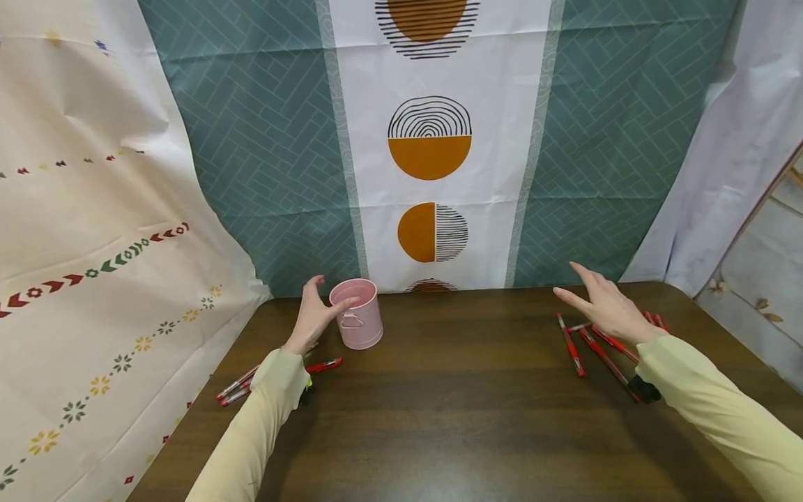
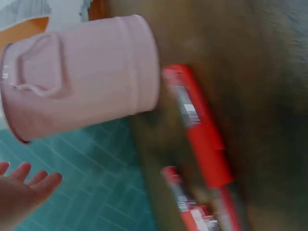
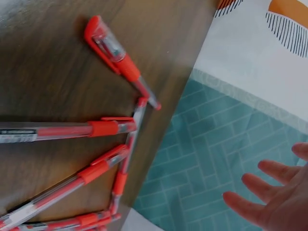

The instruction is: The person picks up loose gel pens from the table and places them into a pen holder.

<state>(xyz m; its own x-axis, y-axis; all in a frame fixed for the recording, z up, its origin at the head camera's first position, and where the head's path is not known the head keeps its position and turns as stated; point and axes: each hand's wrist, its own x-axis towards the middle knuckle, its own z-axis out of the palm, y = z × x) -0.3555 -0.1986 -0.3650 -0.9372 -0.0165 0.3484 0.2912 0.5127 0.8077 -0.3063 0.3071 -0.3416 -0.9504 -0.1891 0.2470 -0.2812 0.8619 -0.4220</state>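
A pink metal cup [image 1: 362, 326] with a small handle stands upright near the back left of the table; the left wrist view shows its side [image 2: 91, 77]. My left hand [image 1: 314, 317] is beside it, thumb and fingers spread, the thumb over its rim; contact cannot be told. In the left wrist view the fingers of the left hand [image 2: 29, 195] hold nothing. At the right, my right hand [image 1: 608, 307] hovers with extended fingers over several red pens [image 1: 572, 346]. Those pens [image 3: 106, 128] lie scattered in the right wrist view, apart from the right hand [image 3: 276, 192].
More red pens [image 1: 238, 383] lie by my left forearm, one pen [image 1: 324, 365] just in front of the cup. The brown wooden table [image 1: 439, 418] ends at a patterned teal and white cloth [image 1: 433, 160]. Cream floral cloth [image 1: 113, 279] hangs at the left.
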